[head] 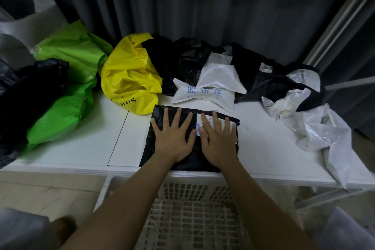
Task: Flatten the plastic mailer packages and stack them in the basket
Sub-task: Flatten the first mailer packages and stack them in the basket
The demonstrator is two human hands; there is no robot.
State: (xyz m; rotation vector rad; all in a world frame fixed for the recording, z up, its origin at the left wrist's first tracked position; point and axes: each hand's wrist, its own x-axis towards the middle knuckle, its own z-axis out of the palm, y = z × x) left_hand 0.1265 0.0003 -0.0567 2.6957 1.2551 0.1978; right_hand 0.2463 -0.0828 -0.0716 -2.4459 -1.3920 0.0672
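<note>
At the far left of the white table [274,152] a crumpled black bag [30,91] hangs over the left edge, and just beside it lie two green mailers [67,79], one partly on the other, reaching near the front edge. Between them and the middle there is a bare strip of table top with a thin seam line. Behind it stands a puffy yellow bag [129,75], touching a pile of black bags [178,63] along the back, close to the grey curtain [203,2]. In the middle, at the front edge, lies the black mailer [188,156], quite flat, its near edge slightly past the table edge, above the white basket [194,215] that stands lower, in front of the table. The left hand [174,138] rests palm down on the left half of this mailer, fingers spread wide. The right hand [218,140] is just beside it, also palm down with fingers spread, and its fingertips cover a part of the white label [205,119]. Behind the hands lies a white mailer with blue writing [205,95], apart from the black one by a narrow bare band. To the right of the hands the table top is free up to a heap of crumpled white bags [316,128], which hangs over the right front corner.
</note>
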